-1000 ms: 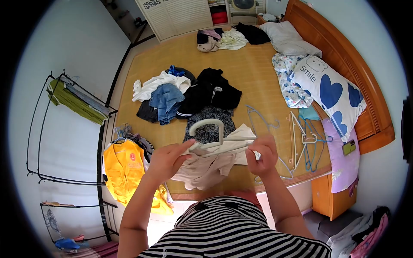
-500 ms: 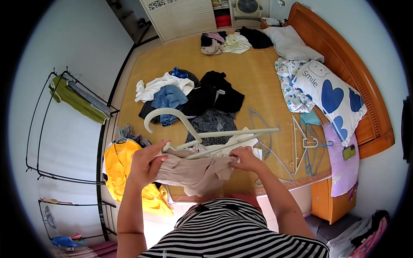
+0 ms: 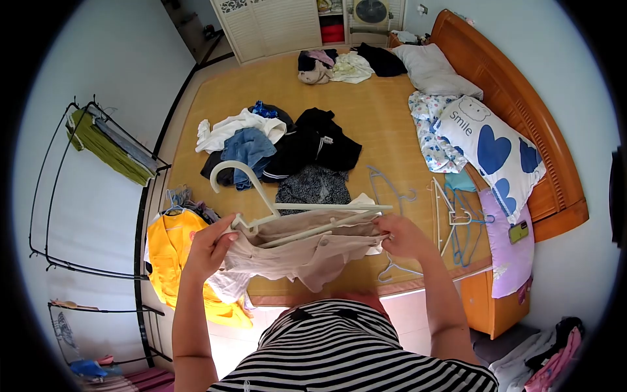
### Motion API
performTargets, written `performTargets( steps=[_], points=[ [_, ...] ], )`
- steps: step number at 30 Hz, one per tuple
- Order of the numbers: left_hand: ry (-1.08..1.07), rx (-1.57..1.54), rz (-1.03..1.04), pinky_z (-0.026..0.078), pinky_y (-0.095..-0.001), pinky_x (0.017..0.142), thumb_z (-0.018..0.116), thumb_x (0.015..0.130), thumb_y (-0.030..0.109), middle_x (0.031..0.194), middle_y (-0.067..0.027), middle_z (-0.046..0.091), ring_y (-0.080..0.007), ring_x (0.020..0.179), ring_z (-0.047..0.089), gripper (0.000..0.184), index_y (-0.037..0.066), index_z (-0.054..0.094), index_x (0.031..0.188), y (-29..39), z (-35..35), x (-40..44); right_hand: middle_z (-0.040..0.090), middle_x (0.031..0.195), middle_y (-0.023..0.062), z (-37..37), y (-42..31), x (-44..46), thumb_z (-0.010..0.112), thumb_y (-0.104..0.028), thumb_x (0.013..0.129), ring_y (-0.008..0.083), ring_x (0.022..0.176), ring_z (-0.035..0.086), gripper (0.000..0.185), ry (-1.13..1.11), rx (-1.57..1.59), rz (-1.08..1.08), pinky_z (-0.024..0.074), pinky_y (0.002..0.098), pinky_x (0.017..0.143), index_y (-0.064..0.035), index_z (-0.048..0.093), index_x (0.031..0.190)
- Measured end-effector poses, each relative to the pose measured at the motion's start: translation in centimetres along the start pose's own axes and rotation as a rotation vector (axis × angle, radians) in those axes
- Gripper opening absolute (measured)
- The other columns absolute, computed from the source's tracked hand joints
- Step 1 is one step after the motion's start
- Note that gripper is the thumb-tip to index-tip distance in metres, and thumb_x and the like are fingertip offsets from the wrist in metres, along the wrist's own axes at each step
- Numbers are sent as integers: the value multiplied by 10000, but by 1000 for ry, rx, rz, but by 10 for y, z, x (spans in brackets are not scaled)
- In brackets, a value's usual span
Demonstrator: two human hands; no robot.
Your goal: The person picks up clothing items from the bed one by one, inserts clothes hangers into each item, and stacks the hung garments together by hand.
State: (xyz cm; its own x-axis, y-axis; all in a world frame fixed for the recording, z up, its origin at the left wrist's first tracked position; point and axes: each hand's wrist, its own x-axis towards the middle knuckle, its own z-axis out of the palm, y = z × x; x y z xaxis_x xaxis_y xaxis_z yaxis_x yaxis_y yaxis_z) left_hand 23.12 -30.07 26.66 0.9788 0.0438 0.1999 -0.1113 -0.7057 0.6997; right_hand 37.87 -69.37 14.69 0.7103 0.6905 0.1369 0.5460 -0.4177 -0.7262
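Observation:
In front of my waist hangs a beige garment with buttons along its upper edge. A cream plastic hanger lies partly inside its opening, with the large hook standing up toward the left. My left hand is closed on the garment at the hanger's left end, thumb on top. At the opposite side my right hand pinches the garment's edge near the hanger's right tip. The garment is stretched between both hands, and its lower part droops over the near edge of the bed.
On the bed mat lie a pile of clothes with blue denim and a black garment. Loose hangers lie right, near a phone. A yellow garment is at the left; a black rack stands beyond.
My right hand has moved right, and the garment is stretched wider with its buttoned edge showing. The hanger has shifted left and sits between the fabric layers. The whole view has shifted slightly.

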Motion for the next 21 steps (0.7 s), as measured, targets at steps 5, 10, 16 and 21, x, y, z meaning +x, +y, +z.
performTargets(
  steps=[5,10,16,21],
  points=[
    [-17,38,47,482,-269,711,636,839,60,894,-156,653,-222,765,638,342,17,582,1174,-9,2,4,618,978,144,-28,-27,6,587,5,624,336,874,570,134,59,-62,-149,477,392,744,1,556,755],
    [-131,-23,28,487,-276,700,645,831,62,842,-146,659,-220,735,647,335,44,600,1162,1,9,3,625,1000,139,-40,-30,8,587,18,612,318,891,573,107,95,-101,-131,481,371,718,-2,524,696],
    [-116,252,91,494,-289,646,647,811,49,813,-141,653,-249,679,644,329,45,612,1138,12,13,13,627,986,133,-43,-43,8,584,18,600,305,894,572,125,105,-154,-196,478,356,694,-2,481,666],
    [127,321,201,492,-351,622,644,792,70,835,-151,653,-314,708,630,358,106,621,1148,6,5,17,632,987,126,-46,-42,11,576,21,600,299,895,571,125,43,-140,-171,478,356,690,-5,469,657]
  ],
)
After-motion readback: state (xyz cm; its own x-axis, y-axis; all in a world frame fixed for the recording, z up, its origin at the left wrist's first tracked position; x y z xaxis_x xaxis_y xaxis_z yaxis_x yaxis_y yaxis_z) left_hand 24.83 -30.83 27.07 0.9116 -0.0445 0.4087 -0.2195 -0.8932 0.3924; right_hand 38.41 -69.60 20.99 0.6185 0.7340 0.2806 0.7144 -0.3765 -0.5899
